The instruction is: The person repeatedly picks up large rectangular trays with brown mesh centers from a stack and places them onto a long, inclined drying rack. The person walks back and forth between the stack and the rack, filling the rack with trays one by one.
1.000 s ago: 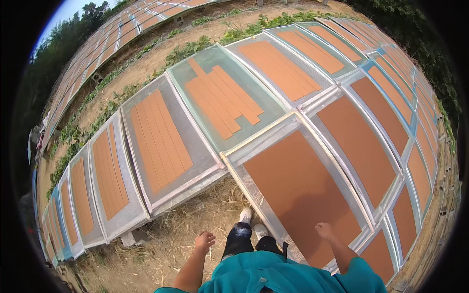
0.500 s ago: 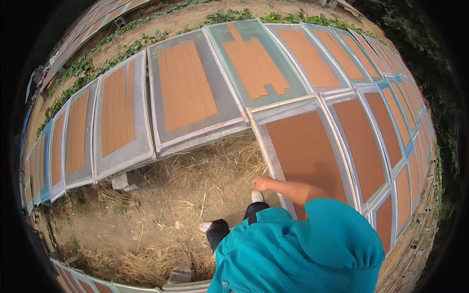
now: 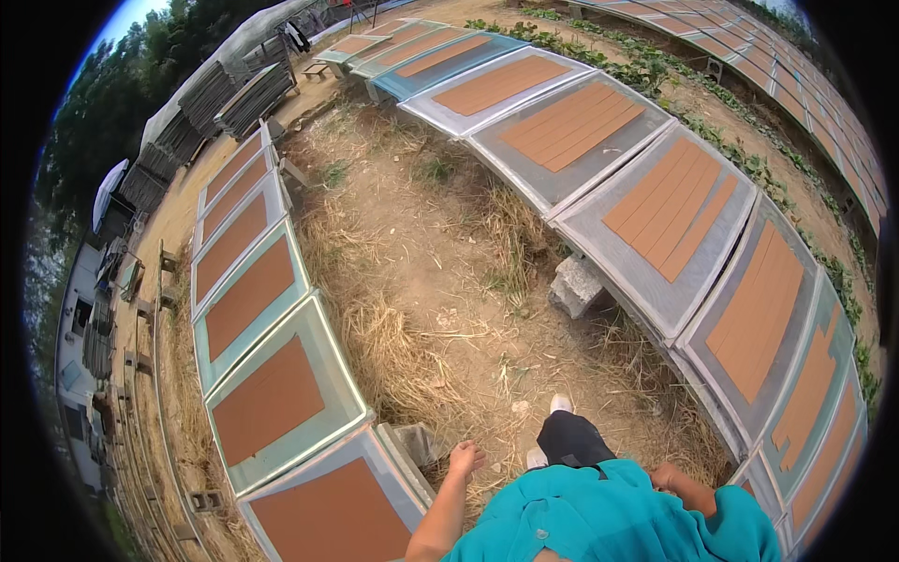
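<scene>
My left hand [image 3: 466,457] hangs open with loosely bent fingers, nothing visible in it, beside a mesh drying frame holding a dark rust-brown rectangular sheet [image 3: 328,513]. My right hand [image 3: 665,476] is at my right side near the teal shirt, its fingers curled and partly hidden, so what they hold, if anything, is out of sight. It is nearest the right-hand row of frames, where a grey mesh frame [image 3: 698,318] bears lighter tan strips [image 3: 754,314]. My feet are on dirt and dry straw between the two rows.
A dirt path [image 3: 421,234] runs ahead between the raised rows, with a concrete block [image 3: 576,286] under the right row. Stacked dark boards [image 3: 253,98], a covered heap and a white building [image 3: 75,356] stand to the left. Leafy plants [image 3: 655,80] and another row of frames [image 3: 749,47] lie beyond.
My body and view have swung to the left, from facing the frames to looking along the path between two rows. My left hand, hidden half a second ago, shows again; my right hand is now lower-right.
</scene>
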`<control>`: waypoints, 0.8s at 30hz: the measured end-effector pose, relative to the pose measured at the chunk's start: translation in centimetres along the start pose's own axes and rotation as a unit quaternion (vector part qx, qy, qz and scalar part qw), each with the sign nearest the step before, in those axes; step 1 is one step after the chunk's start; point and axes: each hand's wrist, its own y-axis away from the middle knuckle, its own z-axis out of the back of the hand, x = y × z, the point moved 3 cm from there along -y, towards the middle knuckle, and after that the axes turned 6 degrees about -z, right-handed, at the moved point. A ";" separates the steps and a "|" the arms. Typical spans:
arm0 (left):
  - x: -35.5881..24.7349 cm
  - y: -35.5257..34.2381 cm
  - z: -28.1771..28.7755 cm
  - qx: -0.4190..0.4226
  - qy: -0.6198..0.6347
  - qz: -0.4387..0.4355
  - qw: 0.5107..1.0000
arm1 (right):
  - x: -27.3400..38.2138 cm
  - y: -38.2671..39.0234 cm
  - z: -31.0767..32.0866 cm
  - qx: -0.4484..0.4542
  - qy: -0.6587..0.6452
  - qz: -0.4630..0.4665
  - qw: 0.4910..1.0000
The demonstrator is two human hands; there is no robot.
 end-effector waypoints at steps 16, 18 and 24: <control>-11.3 -12.2 14.3 -0.290 0.094 0.254 0.918 | 66.4 -7.8 30.5 -0.178 0.033 0.422 0.889; -14.2 -15.0 14.6 -0.285 0.074 0.285 0.912 | 74.9 -5.7 31.5 -0.183 0.090 0.447 0.871; -29.6 -32.8 19.6 -0.238 0.054 0.264 0.933 | 88.9 -8.7 35.7 -0.178 0.235 0.351 0.889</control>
